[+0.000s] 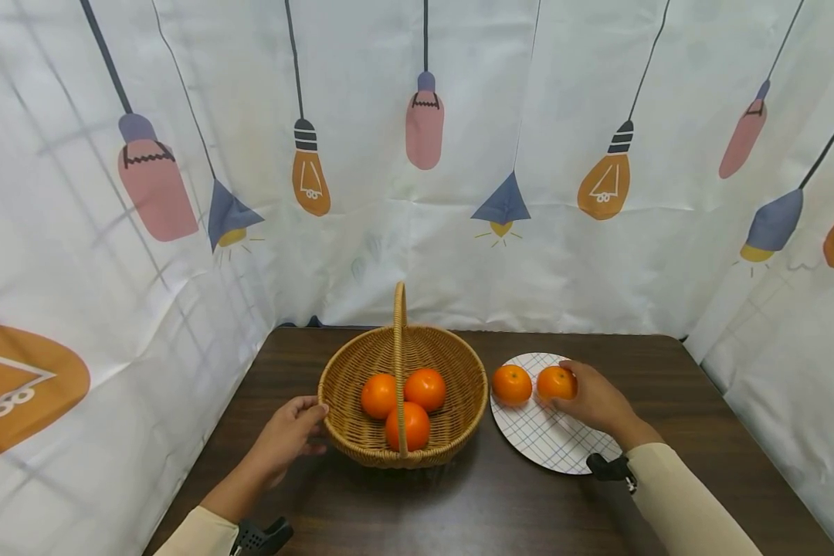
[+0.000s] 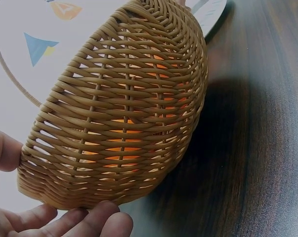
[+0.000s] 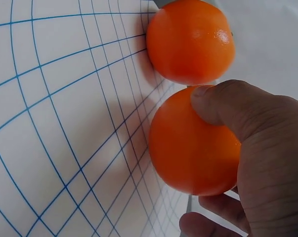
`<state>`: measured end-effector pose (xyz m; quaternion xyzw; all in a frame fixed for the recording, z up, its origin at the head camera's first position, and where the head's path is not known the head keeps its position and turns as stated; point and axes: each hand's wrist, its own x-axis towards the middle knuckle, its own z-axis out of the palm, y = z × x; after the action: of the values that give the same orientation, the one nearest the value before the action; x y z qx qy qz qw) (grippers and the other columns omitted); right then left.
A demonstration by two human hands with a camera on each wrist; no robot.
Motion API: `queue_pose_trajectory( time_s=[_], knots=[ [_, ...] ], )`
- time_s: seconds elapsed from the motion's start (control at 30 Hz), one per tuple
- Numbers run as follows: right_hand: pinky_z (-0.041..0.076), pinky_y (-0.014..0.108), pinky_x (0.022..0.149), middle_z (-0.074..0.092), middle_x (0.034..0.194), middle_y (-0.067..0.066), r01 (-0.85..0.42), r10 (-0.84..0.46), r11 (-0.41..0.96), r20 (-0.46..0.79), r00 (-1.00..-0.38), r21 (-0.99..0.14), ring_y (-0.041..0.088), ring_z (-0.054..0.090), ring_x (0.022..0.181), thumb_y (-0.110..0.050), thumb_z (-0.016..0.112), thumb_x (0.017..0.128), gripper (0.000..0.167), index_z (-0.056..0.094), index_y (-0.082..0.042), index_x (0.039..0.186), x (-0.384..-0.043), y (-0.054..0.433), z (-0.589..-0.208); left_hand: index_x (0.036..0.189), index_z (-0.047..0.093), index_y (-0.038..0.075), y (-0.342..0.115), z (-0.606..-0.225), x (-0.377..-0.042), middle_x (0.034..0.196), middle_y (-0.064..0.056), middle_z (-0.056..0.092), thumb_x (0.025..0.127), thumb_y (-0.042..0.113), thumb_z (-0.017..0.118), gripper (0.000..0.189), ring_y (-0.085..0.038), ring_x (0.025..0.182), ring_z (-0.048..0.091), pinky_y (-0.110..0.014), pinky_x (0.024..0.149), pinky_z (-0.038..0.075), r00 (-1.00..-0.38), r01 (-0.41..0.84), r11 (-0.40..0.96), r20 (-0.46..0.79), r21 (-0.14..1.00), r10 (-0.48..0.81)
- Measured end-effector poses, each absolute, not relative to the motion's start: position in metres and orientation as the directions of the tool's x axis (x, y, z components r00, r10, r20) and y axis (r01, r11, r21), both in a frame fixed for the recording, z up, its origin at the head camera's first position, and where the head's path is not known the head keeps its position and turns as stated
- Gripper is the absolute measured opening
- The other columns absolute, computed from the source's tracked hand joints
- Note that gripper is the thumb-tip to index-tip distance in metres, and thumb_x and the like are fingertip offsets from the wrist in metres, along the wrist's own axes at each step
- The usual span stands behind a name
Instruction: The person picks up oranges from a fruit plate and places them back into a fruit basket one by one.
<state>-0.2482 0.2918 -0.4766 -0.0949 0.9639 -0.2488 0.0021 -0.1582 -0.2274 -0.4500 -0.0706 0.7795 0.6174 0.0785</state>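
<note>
My left hand [image 1: 288, 434] holds the left rim of a wicker basket [image 1: 462, 367], thumb at the edge and fingers against the outer weave, as the left wrist view shows. Three oranges [image 1: 408, 426] lie inside the basket, partly behind its tall handle [image 1: 399, 332]. To the right, my right hand [image 1: 598, 400] grips an orange [image 3: 191, 143] between thumb and fingers, over a white plate [image 1: 552, 444] with blue grid lines. Whether that orange still touches the plate I cannot tell. Another orange [image 1: 511, 384] sits just left of it on the plate.
Basket and plate stand side by side on a dark wood-grain table [image 1: 472, 510]. A white curtain [image 1: 361, 262] printed with hanging lamps and bulbs closes off the back and both sides. Each wrist wears a black strap device.
</note>
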Motion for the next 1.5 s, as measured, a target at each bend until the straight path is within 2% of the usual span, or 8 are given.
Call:
queue_pose_trajectory(
  time_s=[0.2, 0.7, 1.5],
  knots=[
    [0.051, 0.062, 0.095, 0.051, 0.143, 0.028, -0.204, -0.191, 0.847, 0.079, -0.979, -0.490, 0.041, 0.058, 0.116, -0.036, 0.084, 0.084, 0.083, 0.045, 0.003, 0.147, -0.242, 0.292, -0.468, 0.144, 0.040, -0.011, -0.227, -0.451, -0.158, 0.130, -0.027, 0.056, 0.107, 0.027, 0.056, 0.056, -0.029, 0.103, 0.064, -0.047, 0.078, 0.062, -0.978, -0.208, 0.229, -0.210, 0.951, -0.014],
    [0.054, 0.062, 0.089, 0.050, 0.145, 0.025, -0.290, -0.247, 0.850, 0.153, -0.957, -0.440, 0.041, 0.060, 0.115, -0.050, 0.080, 0.086, 0.086, 0.045, -0.003, 0.149, -0.233, 0.281, -0.444, 0.144, 0.039, -0.012, -0.227, -0.454, -0.158, 0.129, -0.028, 0.056, 0.107, 0.027, 0.056, 0.056, -0.028, 0.102, 0.065, -0.047, 0.077, 0.062, -0.978, -0.208, 0.226, -0.210, 0.952, -0.019],
    [0.056, 0.056, 0.089, 0.052, 0.147, 0.018, -0.404, -0.348, 0.811, 0.207, -0.914, -0.424, 0.036, 0.061, 0.118, -0.040, 0.083, 0.086, 0.081, 0.046, -0.008, 0.151, -0.223, 0.238, -0.407, 0.144, 0.039, -0.011, -0.226, -0.450, -0.159, 0.129, -0.028, 0.055, 0.106, 0.027, 0.057, 0.056, -0.030, 0.103, 0.064, -0.048, 0.078, 0.061, -0.979, -0.200, 0.223, -0.202, 0.954, -0.016]
  ],
)
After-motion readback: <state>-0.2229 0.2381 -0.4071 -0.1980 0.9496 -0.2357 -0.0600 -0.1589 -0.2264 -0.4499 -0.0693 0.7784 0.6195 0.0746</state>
